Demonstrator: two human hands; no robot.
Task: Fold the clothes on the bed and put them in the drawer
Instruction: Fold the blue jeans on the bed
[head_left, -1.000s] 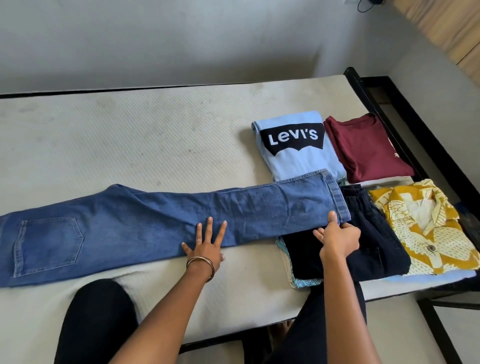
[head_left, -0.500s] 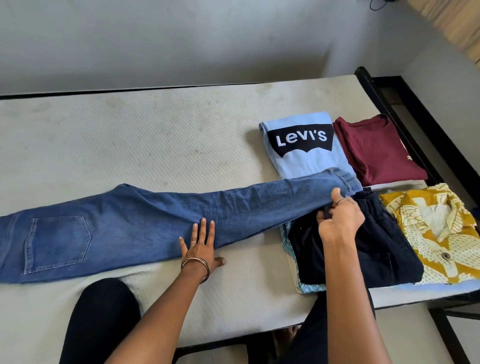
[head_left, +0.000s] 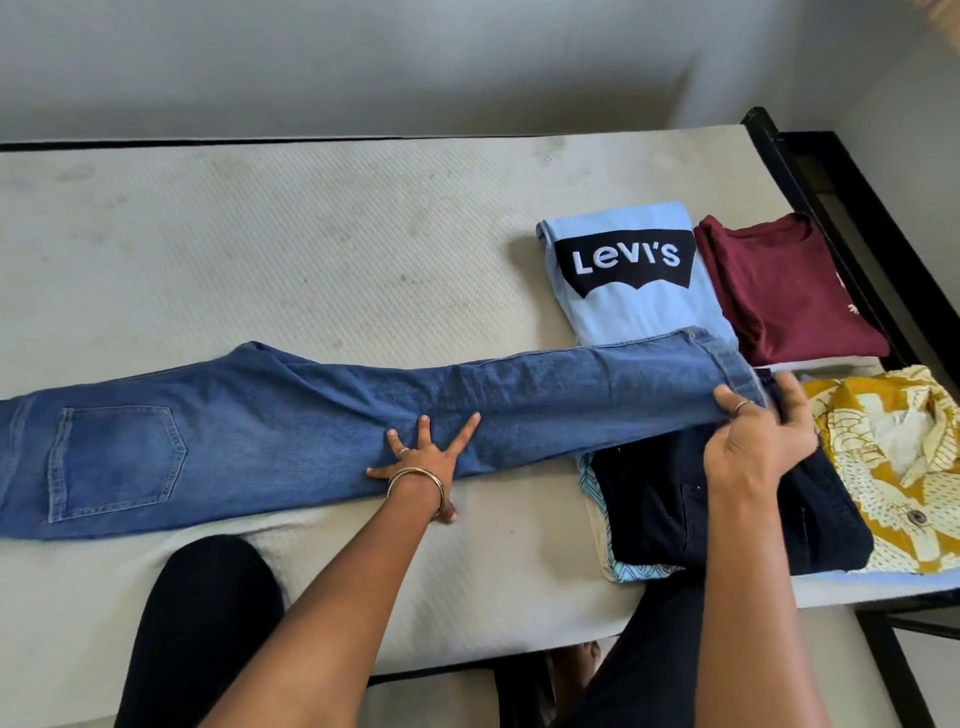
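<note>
The left hand (head_left: 422, 457), fingers spread, pins the blue jeans (head_left: 322, 415) at frame centre; the right hand (head_left: 756, 441) pinches the hem. Fold squarely over that anchor.

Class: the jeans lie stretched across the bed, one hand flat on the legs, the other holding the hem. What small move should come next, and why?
Probably carry the hem leftward over to the waist. The right hand already grips the hem, lifted slightly, while the left hand presses flat mid-leg on the jeans, marking the fold line.
</note>
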